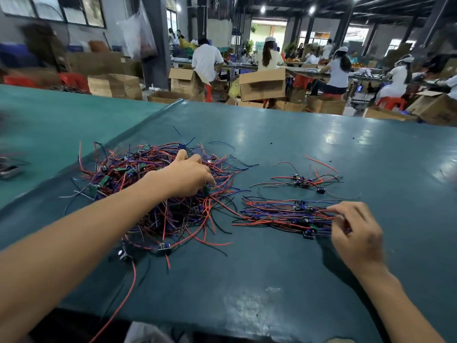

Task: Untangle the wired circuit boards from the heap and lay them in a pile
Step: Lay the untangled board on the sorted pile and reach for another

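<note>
Right hand (356,233) nearest: fingers curled, pinching wire ends at the right end of the sorted pile (284,214) on the green table (272,280). Left hand (188,173) farther out, fingers curled down into the tangled heap (148,184), apparently pinching one small board (206,189). Best lift it slowly by the board, not the wires, with the pile pinned. Small loose cluster (306,181) lies beyond the pile.

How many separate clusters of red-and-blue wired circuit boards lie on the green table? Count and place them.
3. The big tangled heap under the left hand; the straightened pile at the right hand; a small cluster beyond that pile. None looks hidden.
</note>
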Action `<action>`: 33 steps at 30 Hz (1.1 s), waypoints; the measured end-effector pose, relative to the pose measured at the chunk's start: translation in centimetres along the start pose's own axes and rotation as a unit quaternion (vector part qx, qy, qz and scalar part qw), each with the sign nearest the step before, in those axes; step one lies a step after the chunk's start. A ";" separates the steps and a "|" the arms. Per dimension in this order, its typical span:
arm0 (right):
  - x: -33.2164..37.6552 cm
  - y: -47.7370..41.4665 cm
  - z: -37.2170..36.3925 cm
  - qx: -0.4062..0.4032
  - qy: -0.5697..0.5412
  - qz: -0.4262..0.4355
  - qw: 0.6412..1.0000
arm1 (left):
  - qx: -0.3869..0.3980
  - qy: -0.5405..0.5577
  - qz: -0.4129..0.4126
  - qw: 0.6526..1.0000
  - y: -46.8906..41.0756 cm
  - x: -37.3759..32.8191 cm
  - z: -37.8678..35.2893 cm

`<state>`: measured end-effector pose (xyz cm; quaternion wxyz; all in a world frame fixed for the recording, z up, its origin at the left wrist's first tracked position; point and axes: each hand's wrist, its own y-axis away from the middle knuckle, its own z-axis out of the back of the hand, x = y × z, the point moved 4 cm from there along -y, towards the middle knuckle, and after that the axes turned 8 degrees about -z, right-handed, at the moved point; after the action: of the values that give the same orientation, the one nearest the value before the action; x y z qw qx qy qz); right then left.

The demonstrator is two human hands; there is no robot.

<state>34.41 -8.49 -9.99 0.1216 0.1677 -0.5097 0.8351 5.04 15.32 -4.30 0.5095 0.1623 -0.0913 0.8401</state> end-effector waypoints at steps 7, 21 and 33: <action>-0.7 0.0 0.0 0.019 -0.016 -0.072 0.997 | 0.037 -0.066 -0.047 0.996 -0.8 0.0 0.1; -1.8 -0.1 -0.2 0.020 -0.029 -0.089 0.995 | -0.299 0.017 -0.068 0.952 1.1 1.7 7.1; 1.4 -1.1 0.3 0.017 -0.097 -0.030 0.995 | -0.365 0.730 0.049 0.576 1.3 0.1 8.4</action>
<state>33.61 -8.21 -8.43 0.0935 0.2651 -0.4998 0.8192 5.34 12.14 3.58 0.3781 -0.7099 0.0049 0.5941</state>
